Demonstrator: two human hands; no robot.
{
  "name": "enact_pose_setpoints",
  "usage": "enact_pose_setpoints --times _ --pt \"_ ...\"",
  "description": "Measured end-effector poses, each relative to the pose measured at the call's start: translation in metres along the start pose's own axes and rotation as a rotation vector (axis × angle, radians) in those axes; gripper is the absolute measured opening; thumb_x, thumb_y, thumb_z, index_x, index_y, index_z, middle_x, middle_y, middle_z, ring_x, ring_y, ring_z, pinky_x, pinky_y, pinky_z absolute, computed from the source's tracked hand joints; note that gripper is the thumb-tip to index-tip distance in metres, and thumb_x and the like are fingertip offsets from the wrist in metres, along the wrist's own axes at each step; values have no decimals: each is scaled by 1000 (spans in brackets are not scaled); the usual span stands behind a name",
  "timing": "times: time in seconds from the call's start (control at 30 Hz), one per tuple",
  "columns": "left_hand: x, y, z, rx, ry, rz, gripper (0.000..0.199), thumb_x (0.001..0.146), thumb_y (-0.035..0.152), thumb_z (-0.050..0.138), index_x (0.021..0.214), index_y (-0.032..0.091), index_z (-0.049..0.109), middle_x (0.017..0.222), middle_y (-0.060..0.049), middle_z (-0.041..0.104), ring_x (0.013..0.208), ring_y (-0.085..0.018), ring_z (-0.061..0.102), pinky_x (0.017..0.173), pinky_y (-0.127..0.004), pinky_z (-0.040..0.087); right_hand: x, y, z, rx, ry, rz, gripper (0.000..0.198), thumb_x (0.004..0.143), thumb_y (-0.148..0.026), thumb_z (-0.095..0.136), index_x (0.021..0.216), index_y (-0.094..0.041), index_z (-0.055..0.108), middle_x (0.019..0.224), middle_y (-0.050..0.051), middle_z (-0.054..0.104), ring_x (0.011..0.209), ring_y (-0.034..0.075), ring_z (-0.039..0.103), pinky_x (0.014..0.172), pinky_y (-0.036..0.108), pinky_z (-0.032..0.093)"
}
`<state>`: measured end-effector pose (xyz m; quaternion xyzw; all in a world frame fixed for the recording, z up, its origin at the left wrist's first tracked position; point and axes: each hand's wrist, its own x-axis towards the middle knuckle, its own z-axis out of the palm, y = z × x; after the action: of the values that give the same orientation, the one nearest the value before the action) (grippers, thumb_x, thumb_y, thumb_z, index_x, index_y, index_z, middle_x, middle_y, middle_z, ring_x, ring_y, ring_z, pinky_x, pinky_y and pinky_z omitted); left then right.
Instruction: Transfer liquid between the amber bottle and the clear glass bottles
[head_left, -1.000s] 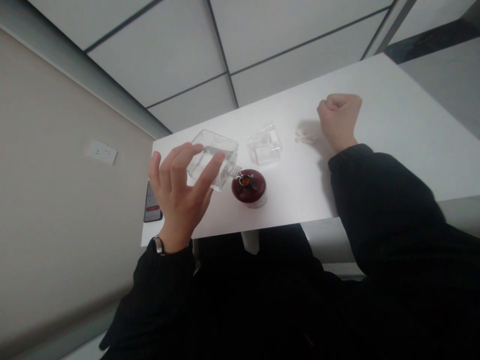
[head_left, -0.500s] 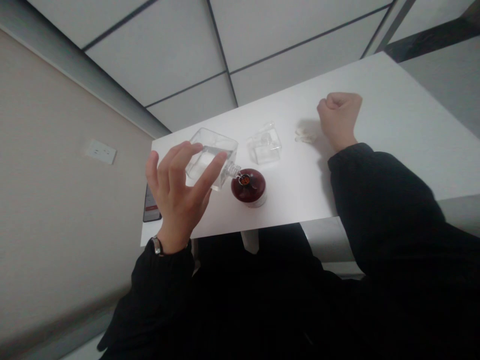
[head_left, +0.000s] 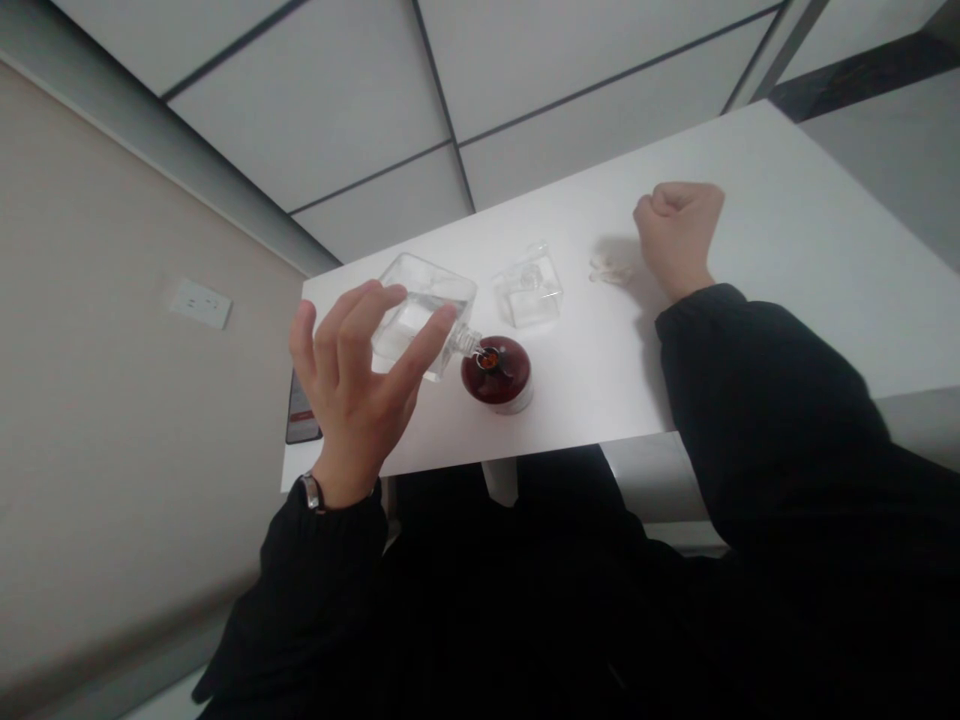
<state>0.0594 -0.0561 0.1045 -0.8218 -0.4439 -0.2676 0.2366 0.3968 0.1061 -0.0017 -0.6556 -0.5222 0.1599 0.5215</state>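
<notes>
The left hand (head_left: pixel 352 385) grips a clear square glass bottle (head_left: pixel 420 315), tilted, its neck at the mouth of the dark red round bottle (head_left: pixel 496 373) at 3 o'clock. Best keep the tilt shallow and the neck centred (the opening looks narrow). Farther, at 1 o'clock, the right hand (head_left: pixel 679 238) rests fisted on the white table (head_left: pixel 787 230); whether it holds anything, I cannot tell.
</notes>
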Motion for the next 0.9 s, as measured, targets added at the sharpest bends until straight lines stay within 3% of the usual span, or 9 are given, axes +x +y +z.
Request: enact_pose_setpoints --times 0.27,0.43,0.6,0.8,0.9 --pt "1 1 -4 -51 -101 -93 60 96 19 68 144 55 60 148 -2 66 149 -32 56 135 -73 18 1 5 2 -13 10 -26 57 75 13 53 54 -22 13 56 -5 10 61 6 13 63 31 9" --pt "1 0 -1 -6 -44 -38 50 98 17 67 140 43 66 147 -1 68 147 -29 58 135 -69 21 2 7 3 -19 15 -32 57 75 12 54 55 -22 13 57 -5 10 62 7 13 64 30 10" --pt "2 0 -2 32 6 47 51 97 12 66 139 42 67 146 -3 68 143 -27 61 132 -67 28 2 9 3 -18 11 -29 59 77 13 54 54 -23 13 57 -5 10 63 7 13 65 32 11" --pt "2 0 -2 -98 -96 -113 43 98 13 64 129 41 73 147 -3 68 147 -30 57 134 -73 12 3 8 3 -9 3 -25 61 77 13 55 53 -24 12 57 -5 9 63 9 12 66 31 11" --pt "3 1 -3 -63 -83 -83 44 98 13 65 130 43 72 147 -2 69 147 -30 58 135 -72 15 2 5 2 -2 11 -22 60 75 14 55 52 -22 12 56 -6 9 62 7 12 65 31 10"
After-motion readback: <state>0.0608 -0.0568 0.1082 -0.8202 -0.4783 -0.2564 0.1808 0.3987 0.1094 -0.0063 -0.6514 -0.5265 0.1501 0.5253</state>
